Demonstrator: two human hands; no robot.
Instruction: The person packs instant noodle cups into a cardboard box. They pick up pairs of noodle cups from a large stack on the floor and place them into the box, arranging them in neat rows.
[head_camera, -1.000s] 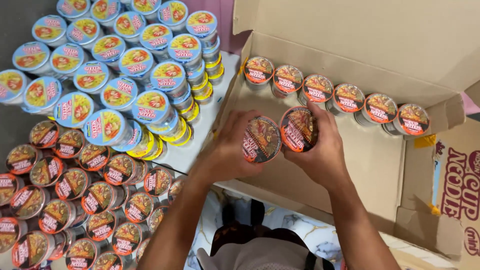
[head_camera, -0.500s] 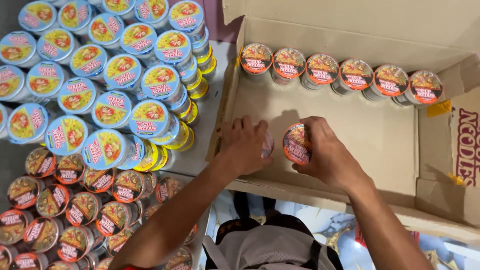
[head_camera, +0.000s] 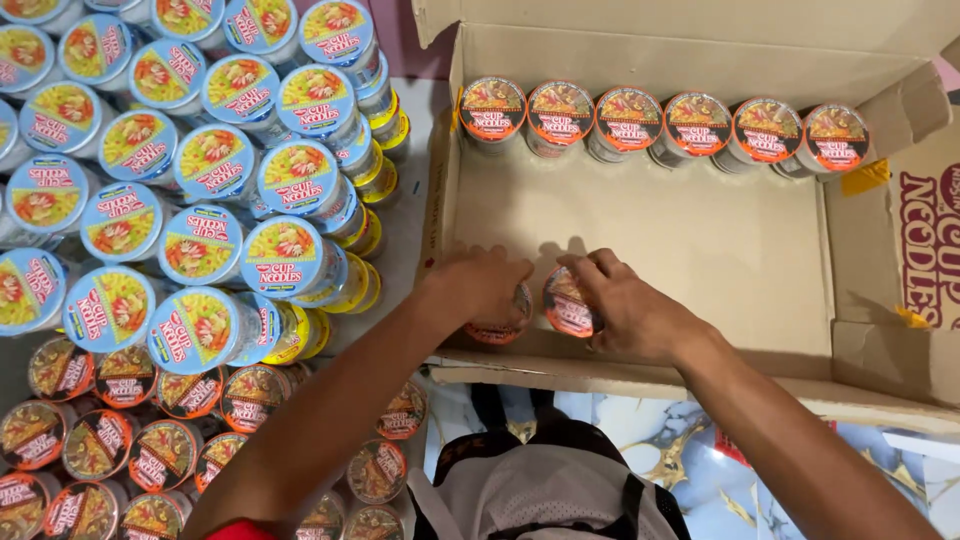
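Both hands low at the near wall of the cardboard box, left hand and right hand each closed on a noodle cup, a judged set-down step, release and more cups needed

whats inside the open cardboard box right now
Six orange-lidded noodle cups line the far wall of the open cardboard box. Near the front wall, the left hand and right hand each grip another cup; the left one is mostly covered.
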